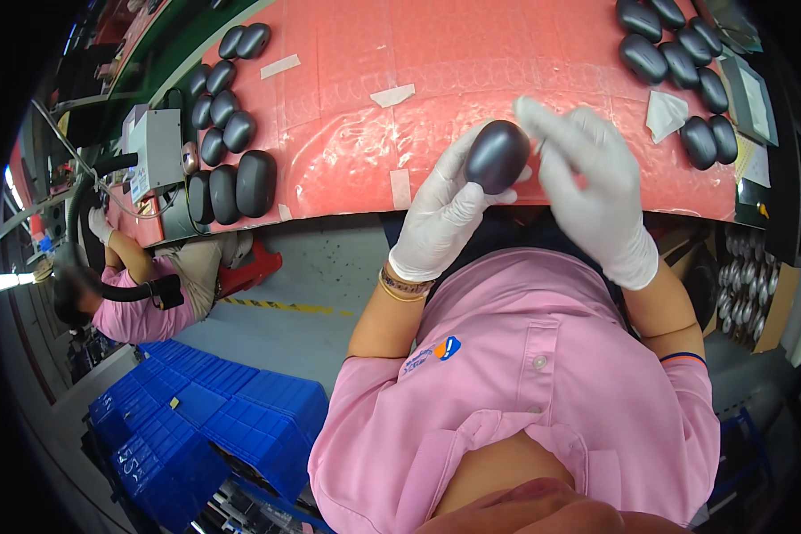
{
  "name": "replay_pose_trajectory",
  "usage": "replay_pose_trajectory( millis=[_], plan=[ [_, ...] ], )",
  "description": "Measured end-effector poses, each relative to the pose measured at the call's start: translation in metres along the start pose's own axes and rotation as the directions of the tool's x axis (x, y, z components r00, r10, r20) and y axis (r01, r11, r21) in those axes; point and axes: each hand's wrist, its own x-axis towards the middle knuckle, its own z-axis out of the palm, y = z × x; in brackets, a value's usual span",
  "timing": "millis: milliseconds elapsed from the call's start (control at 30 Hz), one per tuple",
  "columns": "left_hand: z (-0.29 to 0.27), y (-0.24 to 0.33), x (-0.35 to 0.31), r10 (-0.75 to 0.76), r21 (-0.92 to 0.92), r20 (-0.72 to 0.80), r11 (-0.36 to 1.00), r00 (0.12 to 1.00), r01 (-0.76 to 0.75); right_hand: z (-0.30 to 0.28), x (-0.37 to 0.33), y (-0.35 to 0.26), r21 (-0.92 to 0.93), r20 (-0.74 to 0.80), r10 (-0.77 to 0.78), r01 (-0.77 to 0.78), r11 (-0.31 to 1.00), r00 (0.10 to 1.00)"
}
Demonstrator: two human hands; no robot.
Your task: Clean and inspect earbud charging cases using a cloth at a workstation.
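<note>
A smooth, dark grey egg-shaped case (497, 157) is held above the near part of the pink-covered table. My left hand (445, 200), in a white glove, grips it from the left and below, with fingertips showing under its right side. Just right of the case is my right hand (592, 178), also gloved. Its fingers are apart and slightly blurred, with the index finger stretched toward the case's upper right. I see a gap between that hand and the case, and nothing plain in its fingers. What the case is for cannot be made out.
Similar dark cases stand in groups at the table's left (225, 107) and right (679, 64). A white paper piece (667, 116) lies near the right group. A grey box-shaped device (156, 149) stands at far left, by another person in pink (156, 298). Blue bins (267, 418) are stacked lower left.
</note>
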Motion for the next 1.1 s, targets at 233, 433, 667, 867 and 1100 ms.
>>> replay_pose_trajectory(
  millis=[233, 433, 667, 867, 1100],
  plan=[
    [0.000, 0.003, 0.000, 0.158, 0.310, 0.091, 0.934, 0.983, -0.179, 0.005, 0.003, -0.007, -0.120, 0.109, -0.058, 0.072, 0.990, 0.992],
    [0.013, 0.009, 0.007, 0.172, 0.311, 0.089, 0.931, 0.981, -0.191, 0.007, 0.008, 0.002, 0.140, 0.154, 0.154, -0.176, 0.974, 0.976],
    [0.020, 0.012, 0.019, 0.022, 0.261, -0.256, 0.964, 0.966, 0.047, -0.011, 0.025, 0.001, 0.566, 0.693, 0.319, -0.762, 0.316, 0.647],
    [0.007, -0.004, 0.035, -0.087, 0.148, -0.297, 0.980, 0.951, 0.136, 0.011, 0.010, 0.005, 0.422, 0.221, 0.224, -0.300, 0.856, 0.949],
    [0.001, -0.002, 0.030, -0.154, -0.003, -0.293, 0.987, 0.944, 0.160, 0.020, -0.008, 0.007, -0.242, 0.141, -0.261, 0.289, 0.926, 0.955]
  ],
)
